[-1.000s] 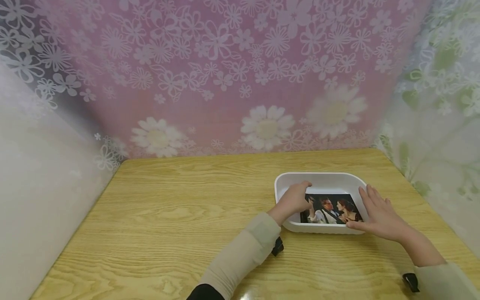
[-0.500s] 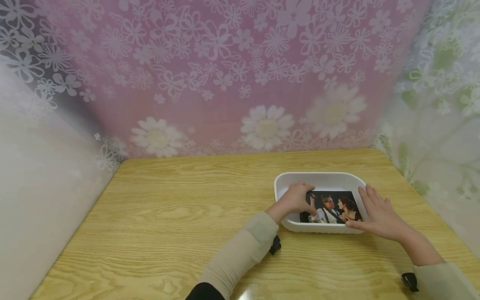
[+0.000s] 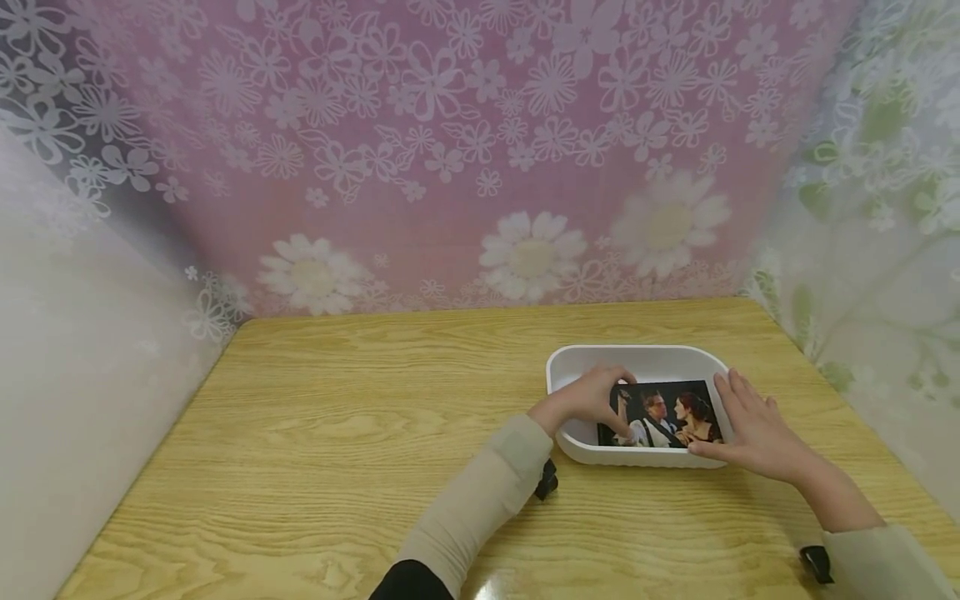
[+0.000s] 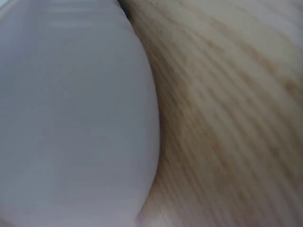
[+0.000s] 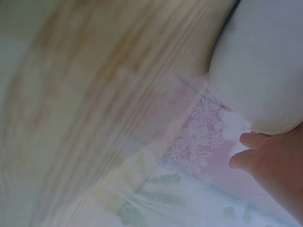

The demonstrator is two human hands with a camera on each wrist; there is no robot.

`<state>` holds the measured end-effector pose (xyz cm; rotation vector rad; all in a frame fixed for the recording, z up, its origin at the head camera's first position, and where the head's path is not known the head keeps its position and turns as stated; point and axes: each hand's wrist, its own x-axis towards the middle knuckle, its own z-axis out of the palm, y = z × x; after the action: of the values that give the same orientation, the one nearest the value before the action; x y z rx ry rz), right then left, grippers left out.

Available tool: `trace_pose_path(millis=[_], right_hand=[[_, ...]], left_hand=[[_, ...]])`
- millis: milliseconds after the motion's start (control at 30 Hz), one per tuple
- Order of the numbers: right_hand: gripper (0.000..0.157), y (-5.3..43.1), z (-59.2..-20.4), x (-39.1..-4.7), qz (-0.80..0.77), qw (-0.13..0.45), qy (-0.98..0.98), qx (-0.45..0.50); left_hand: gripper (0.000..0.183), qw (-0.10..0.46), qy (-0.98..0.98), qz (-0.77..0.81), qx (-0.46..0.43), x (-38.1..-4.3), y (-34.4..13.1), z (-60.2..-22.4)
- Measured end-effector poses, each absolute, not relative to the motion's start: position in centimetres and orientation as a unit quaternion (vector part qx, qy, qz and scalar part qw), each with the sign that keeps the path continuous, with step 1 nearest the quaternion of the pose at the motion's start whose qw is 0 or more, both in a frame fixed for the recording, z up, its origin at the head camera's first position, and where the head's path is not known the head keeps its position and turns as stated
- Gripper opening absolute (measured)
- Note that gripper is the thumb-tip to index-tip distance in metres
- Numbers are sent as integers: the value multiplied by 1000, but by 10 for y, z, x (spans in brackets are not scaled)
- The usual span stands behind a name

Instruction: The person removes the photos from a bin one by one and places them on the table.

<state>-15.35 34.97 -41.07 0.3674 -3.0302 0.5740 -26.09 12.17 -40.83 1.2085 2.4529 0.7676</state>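
A white oblong plastic basin [image 3: 637, 357] with rounded corners stands on the right of the wooden table in the head view. Inside it lies a rectangular picture card [image 3: 663, 415] showing two figures on a dark ground, its far edge slightly raised. My left hand [image 3: 588, 396] reaches over the basin's left side and grips the card's left end, thumb on the near side and fingers at the far edge. With straight, spread fingers, my right hand [image 3: 765, 433] rests on the basin's right end, thumb on the front rim. In the left wrist view the basin wall [image 4: 71, 118] fills the left.
The wooden table [image 3: 337, 433] extends to the left and in front of the basin. A pink floral backdrop [image 3: 465, 167] closes the far side, with pale panels to left and right. A small black device [image 3: 546, 481] sits under the left forearm, another [image 3: 816, 565] by the right.
My left hand has shifted slightly right, its thumb moving further onto the card. The card's far edge has risen a little and the card has edged right. My right hand has stayed in place.
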Motion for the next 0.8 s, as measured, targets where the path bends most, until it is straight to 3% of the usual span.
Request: trace_pose_path(millis=[167, 500, 800], right_hand=[[109, 349, -410, -154, 180, 17, -977, 113], [109, 349, -409, -153, 183, 21, -976, 113], [108, 349, -409, -154, 182, 18, -976, 117]], left_hand=[[74, 216, 820, 301, 436, -266, 118, -408], [87, 279, 779, 323, 459, -266, 118, -406], [89, 280, 791, 345, 419, -262, 113, -404]])
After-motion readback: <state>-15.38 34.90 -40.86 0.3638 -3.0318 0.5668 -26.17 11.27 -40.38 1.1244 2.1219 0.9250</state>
